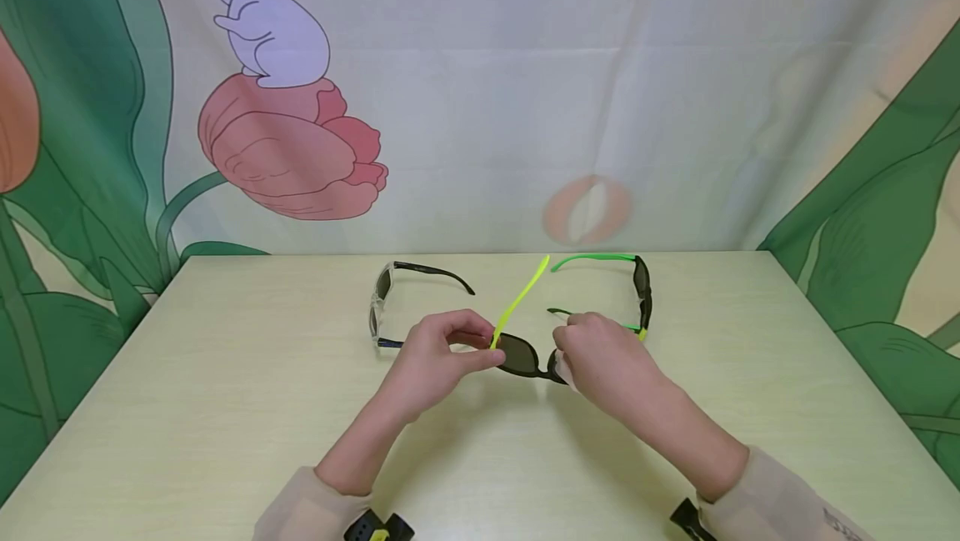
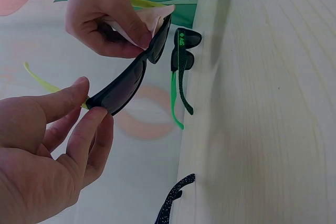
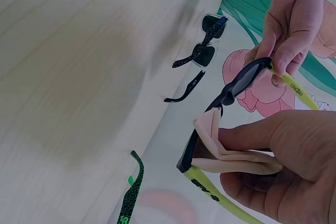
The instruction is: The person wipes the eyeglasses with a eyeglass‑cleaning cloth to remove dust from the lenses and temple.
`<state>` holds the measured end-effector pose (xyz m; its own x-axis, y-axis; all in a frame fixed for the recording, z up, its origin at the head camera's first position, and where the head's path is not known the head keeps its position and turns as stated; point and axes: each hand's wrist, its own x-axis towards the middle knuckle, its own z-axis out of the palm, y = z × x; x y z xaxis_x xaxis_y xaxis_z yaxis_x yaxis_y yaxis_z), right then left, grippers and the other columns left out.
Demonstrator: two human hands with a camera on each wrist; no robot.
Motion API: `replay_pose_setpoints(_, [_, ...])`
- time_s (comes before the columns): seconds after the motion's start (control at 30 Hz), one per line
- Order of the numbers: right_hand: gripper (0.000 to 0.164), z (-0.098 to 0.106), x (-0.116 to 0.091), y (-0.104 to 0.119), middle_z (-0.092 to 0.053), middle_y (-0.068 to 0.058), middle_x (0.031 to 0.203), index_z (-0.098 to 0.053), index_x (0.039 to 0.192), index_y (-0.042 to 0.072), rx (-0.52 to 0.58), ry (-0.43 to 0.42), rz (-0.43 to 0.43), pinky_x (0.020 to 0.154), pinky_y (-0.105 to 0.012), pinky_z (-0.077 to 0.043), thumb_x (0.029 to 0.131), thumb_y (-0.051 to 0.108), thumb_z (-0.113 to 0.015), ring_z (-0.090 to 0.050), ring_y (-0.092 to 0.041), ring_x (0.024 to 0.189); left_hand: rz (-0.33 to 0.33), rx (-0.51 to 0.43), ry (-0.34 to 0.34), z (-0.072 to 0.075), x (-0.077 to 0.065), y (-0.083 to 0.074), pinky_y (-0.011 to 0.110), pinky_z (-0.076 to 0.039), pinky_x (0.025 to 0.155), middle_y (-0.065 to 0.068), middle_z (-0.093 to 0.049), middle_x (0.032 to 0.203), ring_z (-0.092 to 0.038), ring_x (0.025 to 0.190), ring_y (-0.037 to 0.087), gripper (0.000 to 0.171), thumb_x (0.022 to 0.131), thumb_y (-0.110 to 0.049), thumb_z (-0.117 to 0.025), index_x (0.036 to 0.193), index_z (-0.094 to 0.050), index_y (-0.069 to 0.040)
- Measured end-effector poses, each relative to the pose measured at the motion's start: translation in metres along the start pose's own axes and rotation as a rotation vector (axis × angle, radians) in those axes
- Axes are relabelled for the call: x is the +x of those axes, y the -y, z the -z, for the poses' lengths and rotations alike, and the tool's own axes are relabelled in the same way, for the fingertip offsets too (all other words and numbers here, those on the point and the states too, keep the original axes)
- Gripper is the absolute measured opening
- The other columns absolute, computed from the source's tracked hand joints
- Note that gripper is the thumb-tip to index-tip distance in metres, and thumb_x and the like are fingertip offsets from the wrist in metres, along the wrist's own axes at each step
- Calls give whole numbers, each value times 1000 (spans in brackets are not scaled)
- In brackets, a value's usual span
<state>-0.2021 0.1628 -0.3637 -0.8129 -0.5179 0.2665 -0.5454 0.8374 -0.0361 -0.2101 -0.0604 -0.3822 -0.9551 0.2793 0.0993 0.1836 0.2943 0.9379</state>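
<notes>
Dark-framed sunglasses [image 1: 517, 355] with yellow-green temples are held up above the table between both hands. My left hand [image 1: 423, 366] pinches one end of the frame near the hinge, thumb against fingers. The other end is at my right hand [image 1: 611, 362], which pinches a folded pale pink cloth [image 3: 210, 145] over the lens there. In the left wrist view the cloth [image 2: 160, 17] sticks out beyond the right thumb. One yellow-green temple [image 1: 521, 299] points up and away from the left hand; the other [image 3: 226, 203] runs below the right hand.
Clear-framed sunglasses [image 1: 375, 316] with dark speckled temples stand on the table [image 1: 225, 374] behind the left hand. Sunglasses with green temples [image 1: 643, 287] stand behind the right hand, partly covered by it. A printed curtain [image 1: 480, 107] hangs along the table's far edge.
</notes>
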Motion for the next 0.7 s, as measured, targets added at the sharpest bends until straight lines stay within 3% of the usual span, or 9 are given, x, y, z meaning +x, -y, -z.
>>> replay_pose_setpoints(0.5, [29, 4, -5, -3, -38, 11, 58, -54, 57, 20, 28, 14, 140, 42, -20, -34, 71, -6, -56, -39, -7, 56, 12, 19, -25, 3, 1, 1, 37, -51, 80, -3, -68, 91, -64, 93, 15, 19, 78, -14, -81, 94, -69, -11])
replay_pose_setpoints(0.7, [26, 13, -7, -8, -52, 9, 70, -63, 71, 19, 40, 43, 206, 53, -23, -43, 78, -6, -67, -48, -8, 65, 7, 15, -25, 7, 3, 4, 35, -52, 79, -2, -68, 90, -65, 92, 14, 20, 78, -14, -81, 94, -70, -9])
